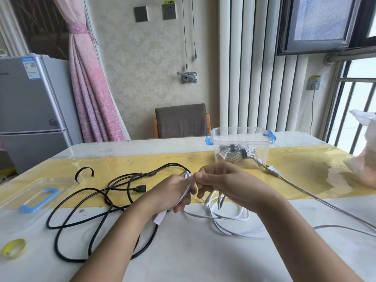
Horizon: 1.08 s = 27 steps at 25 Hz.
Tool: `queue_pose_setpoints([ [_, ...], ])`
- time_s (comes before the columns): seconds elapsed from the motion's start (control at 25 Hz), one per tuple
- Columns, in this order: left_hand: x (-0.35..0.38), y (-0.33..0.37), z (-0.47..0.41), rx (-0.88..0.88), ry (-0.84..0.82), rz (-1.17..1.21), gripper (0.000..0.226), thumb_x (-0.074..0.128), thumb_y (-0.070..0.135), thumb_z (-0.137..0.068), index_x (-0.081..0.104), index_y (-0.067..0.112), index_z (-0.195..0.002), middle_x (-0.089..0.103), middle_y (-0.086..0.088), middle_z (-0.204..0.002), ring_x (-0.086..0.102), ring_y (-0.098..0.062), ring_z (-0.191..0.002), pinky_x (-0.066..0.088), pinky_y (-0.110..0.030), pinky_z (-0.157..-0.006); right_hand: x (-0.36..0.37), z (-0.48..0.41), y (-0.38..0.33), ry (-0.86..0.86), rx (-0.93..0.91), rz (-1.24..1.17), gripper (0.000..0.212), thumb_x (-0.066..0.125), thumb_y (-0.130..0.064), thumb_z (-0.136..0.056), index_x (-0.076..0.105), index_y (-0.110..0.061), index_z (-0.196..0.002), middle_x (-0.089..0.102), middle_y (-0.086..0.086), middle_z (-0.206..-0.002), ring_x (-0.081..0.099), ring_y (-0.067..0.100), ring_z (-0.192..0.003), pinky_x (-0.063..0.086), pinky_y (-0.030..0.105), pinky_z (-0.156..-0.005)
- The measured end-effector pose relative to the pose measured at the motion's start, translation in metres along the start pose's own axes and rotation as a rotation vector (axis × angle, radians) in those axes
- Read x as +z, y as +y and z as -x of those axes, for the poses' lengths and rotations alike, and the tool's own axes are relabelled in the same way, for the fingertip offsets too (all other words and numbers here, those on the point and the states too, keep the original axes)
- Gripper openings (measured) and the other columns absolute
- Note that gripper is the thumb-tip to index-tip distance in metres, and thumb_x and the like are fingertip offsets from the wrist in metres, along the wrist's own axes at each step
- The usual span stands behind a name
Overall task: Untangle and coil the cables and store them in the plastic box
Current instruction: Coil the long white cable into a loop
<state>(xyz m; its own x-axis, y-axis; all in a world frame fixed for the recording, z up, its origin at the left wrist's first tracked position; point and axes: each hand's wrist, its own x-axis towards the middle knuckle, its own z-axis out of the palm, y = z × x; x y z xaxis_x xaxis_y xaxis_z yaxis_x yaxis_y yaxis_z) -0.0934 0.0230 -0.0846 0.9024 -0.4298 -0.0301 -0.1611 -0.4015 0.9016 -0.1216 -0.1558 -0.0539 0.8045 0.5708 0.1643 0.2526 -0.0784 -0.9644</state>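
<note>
Both hands meet over the table's middle. My left hand [173, 192] grips a bundle of white cable [227, 215], whose plug end sticks out below the palm. My right hand [221, 184] pinches the same white cable at its top, and loose white loops hang under it onto the table. A long black cable [81, 212] lies sprawled in loops to the left. A grey cable [317, 197] with a two-pin plug runs off to the right. The clear plastic box [241, 132] with blue clips stands behind my hands, holding several coiled grey cables tied with black straps.
The box's clear lid [38, 197] with a blue handle lies at the left. A yellow tape roll [13, 248] sits near the front left edge. A plastic bag [364, 157] rests at the right edge. A chair [181, 121] stands behind the table.
</note>
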Motion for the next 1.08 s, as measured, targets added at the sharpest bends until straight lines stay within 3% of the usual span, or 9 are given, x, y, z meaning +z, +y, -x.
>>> queue_pose_setpoints([
  [0.08, 0.002, 0.010, 0.008, -0.079, -0.136, 0.164, 0.031, 0.047, 0.045, -0.078, 0.054, 0.020, -0.061, 0.043, 0.002, -0.058, 0.029, -0.010, -0.040, 0.025, -0.019, -0.037, -0.002, 0.000, 0.000, -0.066, -0.013, -0.182, 0.026, 0.057, -0.024, -0.087, 0.062, -0.004, -0.071, 0.062, 0.018, -0.075, 0.057, 0.028, -0.076, 0.044, 0.031, -0.078],
  [0.2, -0.001, 0.016, 0.017, -0.179, -0.259, 0.248, 0.032, 0.060, 0.046, -0.081, 0.056, 0.018, -0.066, 0.036, -0.006, -0.063, 0.021, -0.010, -0.040, 0.021, -0.013, -0.033, -0.007, 0.002, -0.001, -0.097, -0.002, -0.444, 0.025, 0.070, -0.027, -0.075, 0.062, -0.007, -0.063, 0.061, 0.012, -0.065, 0.061, 0.027, -0.067, 0.050, 0.034, -0.076],
  [0.36, -0.006, 0.016, 0.021, -0.272, -0.339, 0.137, 0.060, 0.041, 0.071, -0.080, 0.053, 0.016, -0.060, 0.026, -0.001, -0.051, 0.015, -0.009, -0.038, 0.017, -0.015, -0.032, -0.028, 0.010, -0.001, -0.064, -0.030, -0.883, 0.034, 0.087, -0.016, -0.059, 0.057, -0.013, -0.074, 0.048, -0.001, -0.054, 0.040, 0.006, -0.039, 0.050, 0.021, -0.045],
  [0.44, -0.008, 0.017, 0.024, -0.274, -0.408, 0.166, 0.068, 0.034, 0.081, -0.076, 0.050, 0.018, -0.058, 0.026, 0.002, -0.046, 0.015, -0.006, -0.034, 0.016, -0.014, -0.031, -0.033, 0.010, -0.002, 0.002, -0.028, -0.816, 0.031, 0.080, -0.013, -0.066, 0.052, -0.017, -0.078, 0.041, -0.006, -0.054, 0.023, 0.001, -0.037, 0.031, 0.011, -0.032],
  [0.56, -0.015, 0.017, 0.027, -0.225, -0.490, 0.260, 0.066, 0.043, 0.086, -0.063, 0.049, 0.021, -0.056, 0.027, 0.008, -0.041, 0.017, -0.002, -0.030, 0.016, -0.011, -0.029, -0.033, 0.004, 0.001, 0.261, -0.003, -0.617, 0.012, 0.057, -0.010, -0.080, 0.049, -0.020, -0.079, 0.035, -0.010, -0.054, 0.018, 0.001, -0.036, 0.011, 0.013, -0.034],
  [0.68, -0.022, 0.014, 0.025, -0.214, -0.510, 0.392, 0.057, 0.071, 0.074, -0.055, 0.049, 0.021, -0.054, 0.029, 0.008, -0.039, 0.019, 0.000, -0.026, 0.018, -0.011, -0.026, -0.032, 0.001, 0.003, 0.390, -0.057, -0.574, 0.011, 0.060, -0.015, -0.075, 0.050, -0.018, -0.078, 0.039, -0.009, -0.057, 0.019, 0.002, -0.035, 0.014, 0.012, -0.032],
  [0.76, -0.027, 0.009, 0.023, -0.217, -0.594, 0.458, 0.049, 0.073, 0.067, -0.060, 0.051, 0.023, -0.054, 0.032, 0.010, -0.037, 0.021, 0.001, -0.025, 0.018, -0.011, -0.026, -0.033, 0.000, 0.005, 0.435, -0.062, -0.547, 0.014, 0.062, -0.016, -0.072, 0.049, -0.016, -0.077, 0.042, -0.007, -0.058, 0.020, 0.001, -0.033, 0.016, 0.013, -0.031],
  [0.92, -0.029, 0.010, 0.018, 0.015, -0.880, 0.811, 0.033, 0.040, 0.040, -0.098, 0.055, 0.018, -0.078, 0.036, 0.009, -0.047, 0.022, -0.004, -0.032, 0.019, -0.016, -0.033, -0.027, -0.002, 0.008, 0.439, -0.030, -0.542, 0.017, 0.061, -0.011, -0.074, 0.046, -0.015, -0.067, 0.044, -0.005, -0.057, 0.020, 0.003, -0.035, 0.013, 0.014, -0.034],
  [1.08, -0.036, 0.020, 0.024, 0.240, -0.845, 1.015, 0.026, 0.033, 0.027, -0.100, 0.039, 0.016, -0.078, 0.025, 0.005, -0.040, 0.022, -0.006, -0.031, 0.020, -0.019, -0.037, -0.022, -0.001, 0.004, 0.352, -0.041, -0.549, 0.023, 0.061, -0.014, -0.075, 0.040, -0.016, -0.065, 0.050, -0.004, -0.059, 0.020, 0.005, -0.039, 0.015, 0.015, -0.037],
])
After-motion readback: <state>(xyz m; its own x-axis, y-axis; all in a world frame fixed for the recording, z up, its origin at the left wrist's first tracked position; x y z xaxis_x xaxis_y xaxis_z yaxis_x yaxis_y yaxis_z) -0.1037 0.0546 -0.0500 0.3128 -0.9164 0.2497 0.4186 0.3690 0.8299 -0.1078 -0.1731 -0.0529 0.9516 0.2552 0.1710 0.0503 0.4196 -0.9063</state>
